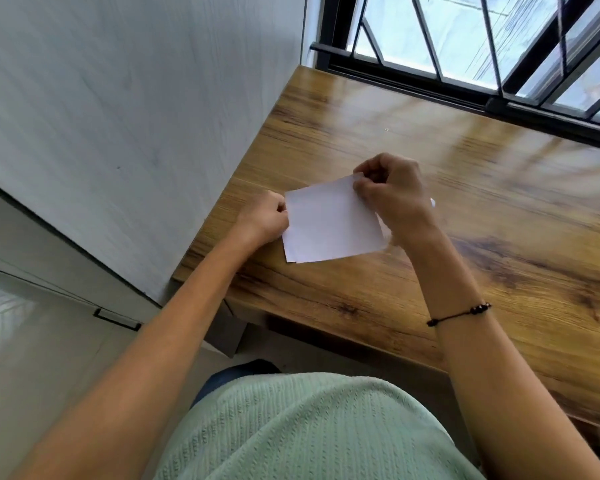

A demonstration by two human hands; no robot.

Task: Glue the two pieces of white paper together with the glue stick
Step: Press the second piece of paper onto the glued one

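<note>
White paper (329, 223), two stacked sheets on worktop (465, 174): left hand (265, 218) and right hand (390, 188) pinch opposite edges, likely aligning them.

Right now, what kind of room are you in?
Probably a room at home, at a desk by a window. A wooden table stands against a white wall, under a barred window. Both hands hold white paper on it.
</note>
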